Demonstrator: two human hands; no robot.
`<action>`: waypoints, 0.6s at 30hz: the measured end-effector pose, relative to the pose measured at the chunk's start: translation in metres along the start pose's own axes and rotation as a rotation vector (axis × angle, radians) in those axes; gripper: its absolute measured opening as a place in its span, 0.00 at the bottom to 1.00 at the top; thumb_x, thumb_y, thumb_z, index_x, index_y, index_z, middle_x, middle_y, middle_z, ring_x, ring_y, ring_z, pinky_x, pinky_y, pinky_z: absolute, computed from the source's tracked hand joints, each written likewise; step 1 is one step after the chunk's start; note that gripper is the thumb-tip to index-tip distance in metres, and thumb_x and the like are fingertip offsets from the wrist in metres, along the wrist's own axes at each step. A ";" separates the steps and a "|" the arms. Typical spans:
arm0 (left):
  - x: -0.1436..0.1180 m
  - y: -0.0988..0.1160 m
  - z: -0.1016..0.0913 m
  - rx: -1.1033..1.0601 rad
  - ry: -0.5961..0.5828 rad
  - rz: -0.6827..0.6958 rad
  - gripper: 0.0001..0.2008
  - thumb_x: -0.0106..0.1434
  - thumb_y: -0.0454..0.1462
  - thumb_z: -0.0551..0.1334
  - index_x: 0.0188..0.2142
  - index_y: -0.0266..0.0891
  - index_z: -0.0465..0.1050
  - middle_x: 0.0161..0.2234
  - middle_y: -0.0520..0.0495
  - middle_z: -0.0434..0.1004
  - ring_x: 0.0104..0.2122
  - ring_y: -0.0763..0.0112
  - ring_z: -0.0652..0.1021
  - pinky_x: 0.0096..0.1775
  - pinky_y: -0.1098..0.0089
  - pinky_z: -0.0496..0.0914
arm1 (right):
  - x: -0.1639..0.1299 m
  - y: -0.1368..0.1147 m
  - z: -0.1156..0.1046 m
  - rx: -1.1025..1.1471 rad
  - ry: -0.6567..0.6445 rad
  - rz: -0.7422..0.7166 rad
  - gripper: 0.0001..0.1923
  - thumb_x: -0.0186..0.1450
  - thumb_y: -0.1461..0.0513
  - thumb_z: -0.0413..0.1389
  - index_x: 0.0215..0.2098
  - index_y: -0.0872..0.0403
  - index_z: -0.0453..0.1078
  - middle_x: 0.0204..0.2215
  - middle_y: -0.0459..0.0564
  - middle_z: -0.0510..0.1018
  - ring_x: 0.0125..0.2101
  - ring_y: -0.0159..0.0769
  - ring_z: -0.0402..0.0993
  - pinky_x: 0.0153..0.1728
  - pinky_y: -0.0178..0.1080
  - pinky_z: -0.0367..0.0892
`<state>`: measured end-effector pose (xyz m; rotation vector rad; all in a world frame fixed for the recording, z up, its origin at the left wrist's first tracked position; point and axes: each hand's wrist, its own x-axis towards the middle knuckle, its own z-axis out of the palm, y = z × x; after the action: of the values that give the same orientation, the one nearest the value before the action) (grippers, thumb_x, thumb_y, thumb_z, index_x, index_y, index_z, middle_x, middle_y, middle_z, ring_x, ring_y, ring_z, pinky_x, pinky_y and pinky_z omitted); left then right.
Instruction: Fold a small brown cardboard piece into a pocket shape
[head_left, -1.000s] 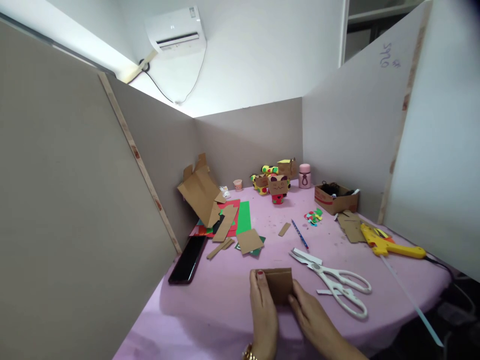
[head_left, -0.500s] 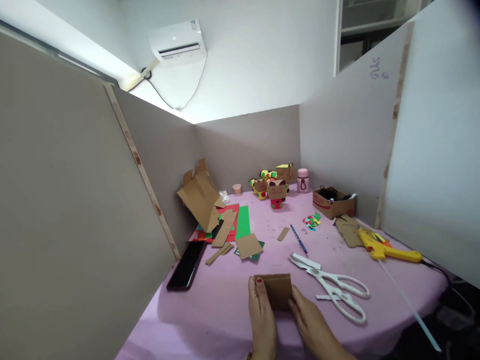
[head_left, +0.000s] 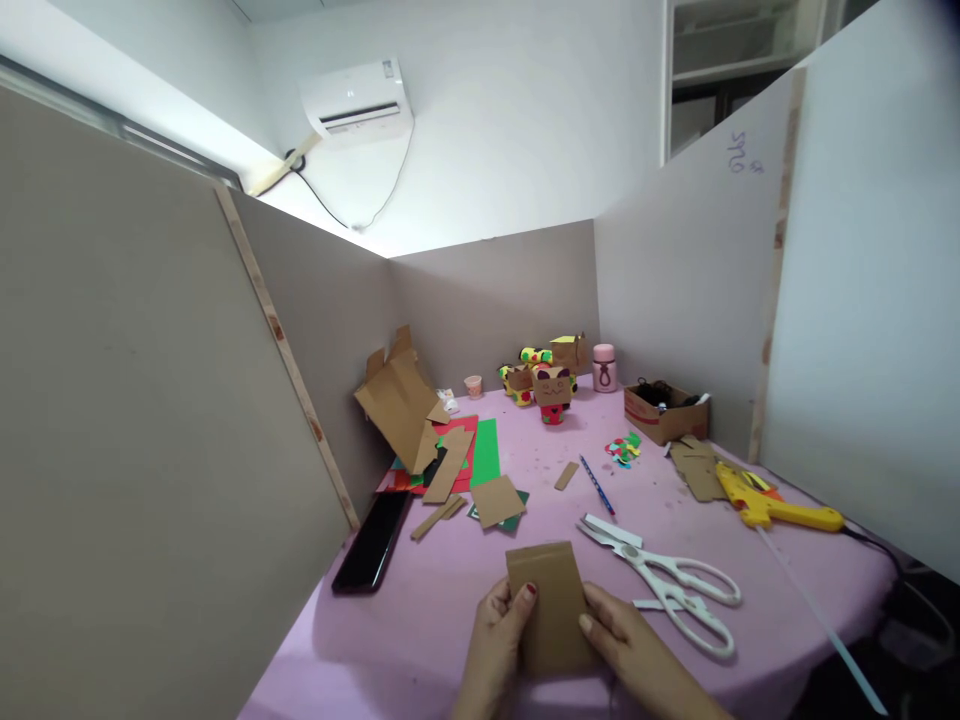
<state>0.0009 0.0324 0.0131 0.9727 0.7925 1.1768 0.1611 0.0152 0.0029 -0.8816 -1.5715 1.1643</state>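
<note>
Cardboard piece [head_left: 551,605] long axis pointing away; left hand [head_left: 495,640], right hand [head_left: 626,650] fingers pinching side edges.

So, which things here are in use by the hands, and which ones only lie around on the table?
In use:
- cardboard piece, held between the left hand and the right hand

Lying about:
- white scissors
- yellow glue gun
- black phone
- blue pencil
- cardboard figures
- small box
</note>
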 end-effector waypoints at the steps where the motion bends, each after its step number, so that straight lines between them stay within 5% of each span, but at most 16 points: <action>1: -0.003 -0.002 0.001 -0.029 0.004 -0.019 0.19 0.52 0.43 0.66 0.40 0.33 0.74 0.34 0.38 0.81 0.35 0.58 0.79 0.39 0.61 0.71 | -0.002 -0.003 0.000 0.066 -0.030 0.022 0.19 0.62 0.56 0.51 0.49 0.55 0.69 0.44 0.56 0.79 0.46 0.45 0.73 0.45 0.43 0.67; 9: -0.032 -0.017 0.012 -0.150 0.069 -0.110 0.23 0.48 0.44 0.69 0.42 0.35 0.72 0.38 0.39 0.81 0.40 0.56 0.78 0.43 0.61 0.69 | -0.016 -0.020 0.002 0.365 -0.082 0.161 0.19 0.58 0.58 0.58 0.46 0.55 0.72 0.43 0.55 0.80 0.48 0.47 0.71 0.50 0.47 0.62; 14: -0.039 -0.003 0.015 -0.345 -0.031 -0.179 0.30 0.60 0.56 0.50 0.52 0.38 0.65 0.46 0.37 0.76 0.47 0.55 0.75 0.48 0.57 0.66 | -0.015 -0.022 -0.008 0.435 -0.091 0.188 0.20 0.57 0.56 0.59 0.46 0.55 0.72 0.43 0.55 0.80 0.47 0.47 0.72 0.49 0.47 0.62; 18: -0.038 -0.007 0.015 -0.177 -0.050 -0.024 0.36 0.59 0.58 0.47 0.60 0.39 0.52 0.51 0.35 0.72 0.50 0.53 0.72 0.51 0.55 0.64 | -0.014 -0.024 -0.011 0.478 -0.087 0.220 0.21 0.56 0.56 0.60 0.46 0.55 0.72 0.42 0.55 0.80 0.45 0.47 0.73 0.45 0.46 0.64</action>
<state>0.0084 -0.0079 0.0131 0.8408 0.6464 1.1767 0.1754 -0.0015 0.0228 -0.6989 -1.2011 1.6670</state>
